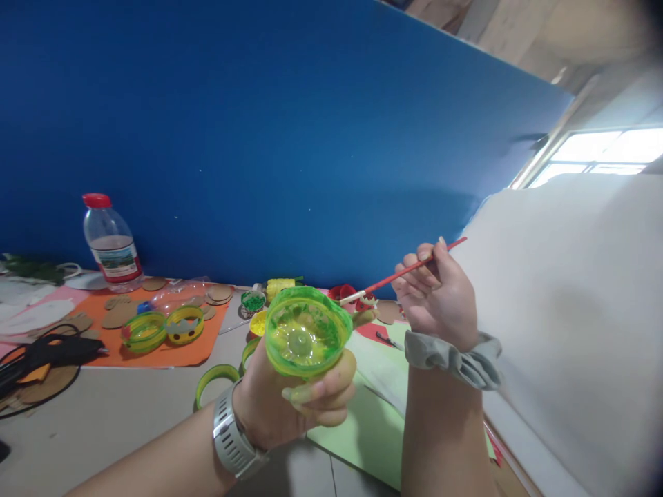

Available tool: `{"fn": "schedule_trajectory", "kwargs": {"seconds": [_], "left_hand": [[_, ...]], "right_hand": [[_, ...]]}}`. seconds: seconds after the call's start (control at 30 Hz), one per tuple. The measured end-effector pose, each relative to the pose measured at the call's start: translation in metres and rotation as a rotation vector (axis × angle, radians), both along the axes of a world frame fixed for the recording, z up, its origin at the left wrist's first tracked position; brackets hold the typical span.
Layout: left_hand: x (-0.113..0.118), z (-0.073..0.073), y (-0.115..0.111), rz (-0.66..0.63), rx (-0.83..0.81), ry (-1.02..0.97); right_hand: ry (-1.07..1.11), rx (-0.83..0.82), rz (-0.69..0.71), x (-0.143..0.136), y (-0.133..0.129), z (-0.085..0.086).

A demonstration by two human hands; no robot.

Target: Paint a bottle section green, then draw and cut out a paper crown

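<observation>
Head view | left hand grips green-yellow cup | right hand, just beside cup, pinches brush

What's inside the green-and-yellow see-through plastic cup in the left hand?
Green and yellow streaks show inside the green-and-yellow see-through plastic cup, around a shiny, round-centred base. The left hand covers part of its outer wall, which cannot be seen.

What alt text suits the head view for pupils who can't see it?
The left hand holds up a green and yellow cup; the right hand holds a red brush angled towards its rim. A red-capped bottle stands before a blue panel.
</observation>
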State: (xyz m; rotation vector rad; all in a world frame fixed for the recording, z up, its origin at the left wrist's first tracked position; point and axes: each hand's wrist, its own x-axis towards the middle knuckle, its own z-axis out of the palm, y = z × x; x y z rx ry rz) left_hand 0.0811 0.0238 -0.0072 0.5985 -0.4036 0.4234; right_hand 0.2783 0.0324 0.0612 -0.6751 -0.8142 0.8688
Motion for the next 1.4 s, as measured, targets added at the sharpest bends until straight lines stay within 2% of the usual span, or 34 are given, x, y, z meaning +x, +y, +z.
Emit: {"fn": "schedule_trajectory", "kwargs": {"seconds": [0.33, 0.6, 0.73, 0.97, 1.4], "left_hand": [[0.0005, -0.0005, -0.0050, 0.102, -0.051, -0.011], [-0.0018, 0.0049, -0.0059, 0.106, -0.081, -0.016], [-0.0009, 0.0046, -0.0037, 0.122, -0.070, -0.024], [-0.0001, 0.0037, -0.0014, 0.227, -0.027, 0.035], [-0.0006, 0.0050, -0.0032, 0.299, -0.020, 0.061]], "right_hand": [[-0.011, -0.004, -0.005, -0.0010, -0.0010, 0.0011], [0.008, -0.001, -0.005, -0.0011, -0.0017, 0.0015], [0.036, -0.015, -0.013, -0.0011, -0.0019, 0.0031], [-0.004, 0.019, -0.002, 0.0015, -0.0024, 0.0007], [-0.011, 0.009, -0.055, 0.0016, 0.0007, 0.0002]]}}
